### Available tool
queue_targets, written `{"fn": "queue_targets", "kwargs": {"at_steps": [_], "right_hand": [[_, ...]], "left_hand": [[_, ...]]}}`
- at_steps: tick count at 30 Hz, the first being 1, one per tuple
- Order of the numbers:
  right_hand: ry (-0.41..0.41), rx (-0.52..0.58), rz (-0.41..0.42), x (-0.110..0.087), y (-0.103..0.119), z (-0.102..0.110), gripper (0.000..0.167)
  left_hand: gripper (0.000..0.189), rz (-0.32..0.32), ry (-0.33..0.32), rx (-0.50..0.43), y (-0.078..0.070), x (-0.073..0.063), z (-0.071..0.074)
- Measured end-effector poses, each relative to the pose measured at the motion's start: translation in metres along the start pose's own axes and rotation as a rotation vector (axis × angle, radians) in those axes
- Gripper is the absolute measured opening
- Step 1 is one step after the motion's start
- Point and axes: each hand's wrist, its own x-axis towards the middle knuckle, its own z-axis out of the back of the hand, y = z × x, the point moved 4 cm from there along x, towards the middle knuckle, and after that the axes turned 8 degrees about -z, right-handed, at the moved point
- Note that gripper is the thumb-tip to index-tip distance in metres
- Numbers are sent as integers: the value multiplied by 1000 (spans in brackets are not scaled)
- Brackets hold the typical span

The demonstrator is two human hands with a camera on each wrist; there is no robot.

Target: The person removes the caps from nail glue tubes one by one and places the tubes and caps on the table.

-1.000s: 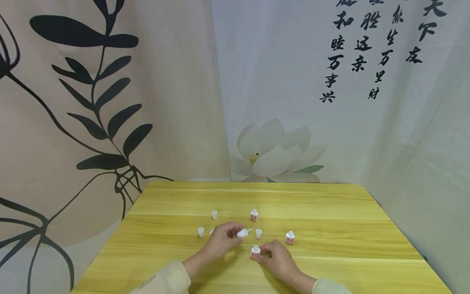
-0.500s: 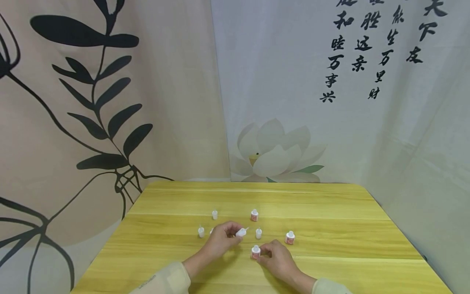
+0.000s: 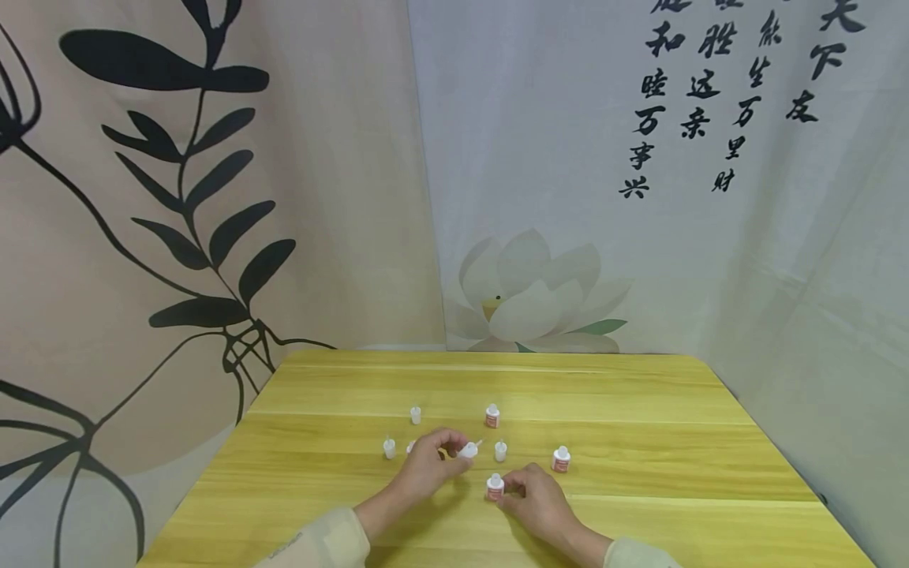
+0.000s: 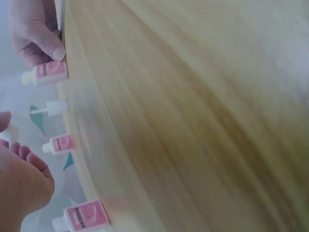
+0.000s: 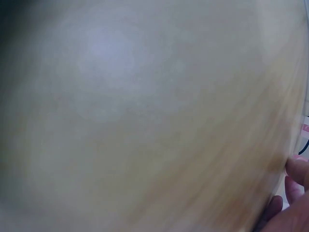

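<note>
Between thumb and fingers of my left hand (image 3: 432, 461) is a white applicator cap (image 3: 469, 450), tilted so its thin stick points up and right. In the left wrist view that hand (image 4: 24, 183) hides most of the cap. My right hand (image 3: 538, 501) pinches the side of a small white bottle (image 3: 495, 489) with a pink label, upright on the table. The bottle's white neck bears no applicator cap. The left wrist view shows the right hand's thumb against this bottle (image 4: 50, 72). Only part of the right hand (image 5: 297, 193) enters the right wrist view.
Two more labelled bottles stand on the wooden table (image 3: 639, 394): one at the back (image 3: 492, 416), another bottle (image 3: 561, 459) to the right. Applicator caps stand stick-up: a near cap (image 3: 500, 450), a back cap (image 3: 415, 415) and a left cap (image 3: 389, 448). Another is partly behind my left hand.
The applicator cap in my left hand has shifted and turned slightly between the fingers. My right hand and its bottle have stayed in place.
</note>
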Motion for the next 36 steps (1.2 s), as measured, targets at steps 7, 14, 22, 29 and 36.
{"fn": "queue_targets", "kwargs": {"at_steps": [7, 14, 22, 29, 36], "right_hand": [[0, -1, -2, 0, 1, 0, 13], [3, 16, -6, 0, 2, 0, 15], [5, 13, 3, 0, 2, 1, 14], [5, 15, 6, -1, 2, 1, 15], [-4, 12, 9, -1, 2, 0, 15]], "left_hand": [[22, -24, -8, 7, 0, 0, 1], [18, -5, 5, 9, 3, 0, 1], [18, 14, 31, 38, 4, -5, 0], [22, 21, 41, 31, 8, -12, -3], [20, 5, 67, -8, 15, -18, -4]]}}
